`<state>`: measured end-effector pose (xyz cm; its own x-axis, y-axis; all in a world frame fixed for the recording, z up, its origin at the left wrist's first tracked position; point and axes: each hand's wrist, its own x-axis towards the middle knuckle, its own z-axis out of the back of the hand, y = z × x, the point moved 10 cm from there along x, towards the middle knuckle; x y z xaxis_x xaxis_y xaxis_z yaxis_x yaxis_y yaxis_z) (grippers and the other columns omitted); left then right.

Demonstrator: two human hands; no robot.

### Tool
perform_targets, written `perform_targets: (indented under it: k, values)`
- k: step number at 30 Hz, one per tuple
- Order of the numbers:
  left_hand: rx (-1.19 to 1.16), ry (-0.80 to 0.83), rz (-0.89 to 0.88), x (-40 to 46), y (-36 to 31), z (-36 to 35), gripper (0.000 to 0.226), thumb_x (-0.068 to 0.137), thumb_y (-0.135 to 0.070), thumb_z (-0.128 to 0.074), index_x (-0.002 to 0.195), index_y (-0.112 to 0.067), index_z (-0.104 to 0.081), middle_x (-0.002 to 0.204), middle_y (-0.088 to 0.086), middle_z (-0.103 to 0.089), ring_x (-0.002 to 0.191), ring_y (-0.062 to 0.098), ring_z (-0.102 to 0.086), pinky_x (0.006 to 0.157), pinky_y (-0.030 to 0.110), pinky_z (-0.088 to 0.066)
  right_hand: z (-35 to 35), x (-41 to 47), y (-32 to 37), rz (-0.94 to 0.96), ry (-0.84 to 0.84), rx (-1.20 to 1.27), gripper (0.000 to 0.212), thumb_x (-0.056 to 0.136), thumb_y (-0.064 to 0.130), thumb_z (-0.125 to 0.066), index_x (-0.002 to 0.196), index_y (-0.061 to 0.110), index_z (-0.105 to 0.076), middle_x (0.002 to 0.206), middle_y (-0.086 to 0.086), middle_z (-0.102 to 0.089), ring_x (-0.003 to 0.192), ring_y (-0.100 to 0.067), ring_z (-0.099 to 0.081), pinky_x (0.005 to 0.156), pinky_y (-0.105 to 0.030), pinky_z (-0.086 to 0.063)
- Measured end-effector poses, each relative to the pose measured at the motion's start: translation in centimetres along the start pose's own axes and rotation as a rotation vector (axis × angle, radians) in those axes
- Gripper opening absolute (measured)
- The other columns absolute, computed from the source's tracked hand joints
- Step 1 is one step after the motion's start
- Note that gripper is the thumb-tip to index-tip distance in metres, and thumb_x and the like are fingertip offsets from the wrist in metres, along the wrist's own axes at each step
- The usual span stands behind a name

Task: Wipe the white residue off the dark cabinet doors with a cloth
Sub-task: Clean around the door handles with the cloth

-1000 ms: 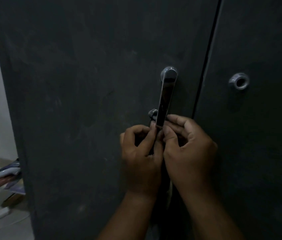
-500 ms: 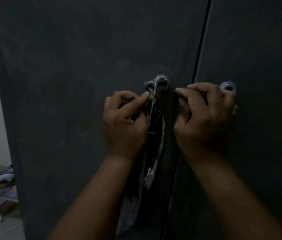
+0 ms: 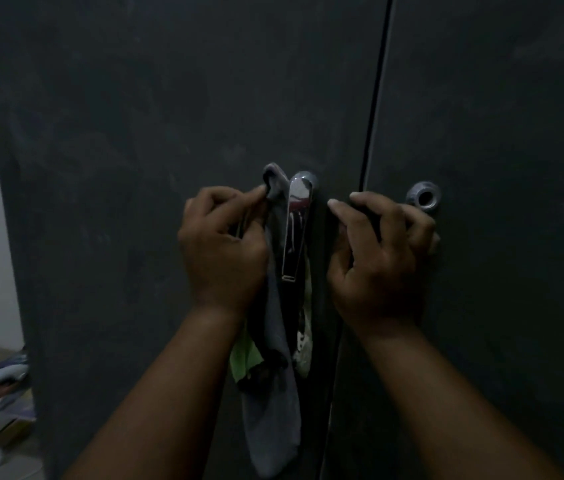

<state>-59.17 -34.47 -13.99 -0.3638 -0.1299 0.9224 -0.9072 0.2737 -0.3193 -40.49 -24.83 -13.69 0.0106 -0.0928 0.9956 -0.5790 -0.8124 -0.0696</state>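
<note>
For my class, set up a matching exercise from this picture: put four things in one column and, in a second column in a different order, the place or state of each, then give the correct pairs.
Things
1. left hand
2. right hand
3. metal handle
4. round fitting

Place or state
A. shiny, long and upright on the left cabinet door
B. on the right cabinet door, beside the knuckles
C. pinches the grey cloth at its top end
D. fingers curled, just right of the handle, over the seam between the doors

Pairs: 1-C, 2-D, 3-A, 4-B
</note>
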Motion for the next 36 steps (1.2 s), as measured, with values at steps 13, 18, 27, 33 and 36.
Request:
perform_targets:
  k: [13, 18, 27, 33, 36]
  values:
    - [0.183, 0.034, -0.133, -3.5, -0.9, 0.8, 0.015, 0.091, -0.023, -0.080, 0.102, -0.014, -0.083, 0.102, 0.006, -0.067, 0.090, 0.027, -0.060, 0.077, 0.042, -0.054, 0.0, 0.1, 0.0, -0.023, -0.023, -0.019, 0.031, 0.093, 0.017, -0.061, 0.118, 0.028, -0.076, 0.126, 0.003, -0.068, 0.113, -0.024, -0.046, 0.091, -0.044, -0.039]
    - [0.028, -0.044, -0.038, -1.9, -1.6, 0.3, 0.008, 0.086, 0.000, -0.083, 0.093, -0.004, -0.082, 0.093, 0.008, -0.069, 0.085, 0.027, -0.066, 0.074, 0.029, -0.054, -0.2, 0.1, -0.1, -0.024, -0.022, -0.013, 0.032, 0.092, 0.018, -0.060, 0.118, 0.028, -0.076, 0.126, 0.002, -0.068, 0.113, -0.025, -0.046, 0.091, -0.044, -0.040]
    - [0.104, 0.071, -0.199, -4.2, -2.4, 0.5, 0.016, 0.086, 0.010, -0.075, 0.097, 0.000, -0.081, 0.096, 0.010, -0.067, 0.084, 0.030, -0.066, 0.075, 0.027, -0.053, -0.1, -0.1, 0.0, -0.026, -0.026, -0.016, 0.032, 0.093, 0.018, -0.060, 0.119, 0.027, -0.076, 0.127, 0.003, -0.068, 0.113, -0.025, -0.047, 0.090, -0.045, -0.041]
    - [0.058, 0.038, 0.069, 0.0, -1.5, 0.9, 0.011, 0.086, -0.002, -0.079, 0.091, -0.011, -0.082, 0.090, 0.004, -0.071, 0.082, 0.016, -0.068, 0.074, 0.028, -0.054, 0.1, -0.1, 0.1, -0.021, -0.025, -0.015, 0.033, 0.092, 0.016, -0.059, 0.118, 0.027, -0.076, 0.126, 0.002, -0.069, 0.113, -0.025, -0.047, 0.089, -0.046, -0.043]
    - [-0.007, 0.075, 0.051, 1.7, -2.2, -0.3, 0.008, 0.087, -0.005, -0.080, 0.092, -0.011, -0.083, 0.092, 0.003, -0.072, 0.083, 0.013, -0.069, 0.074, 0.018, -0.052, -0.1, -0.1, 0.1, -0.018, -0.016, -0.012, 0.034, 0.090, 0.016, -0.060, 0.118, 0.026, -0.076, 0.126, 0.002, -0.069, 0.113, -0.025, -0.046, 0.088, -0.047, -0.043]
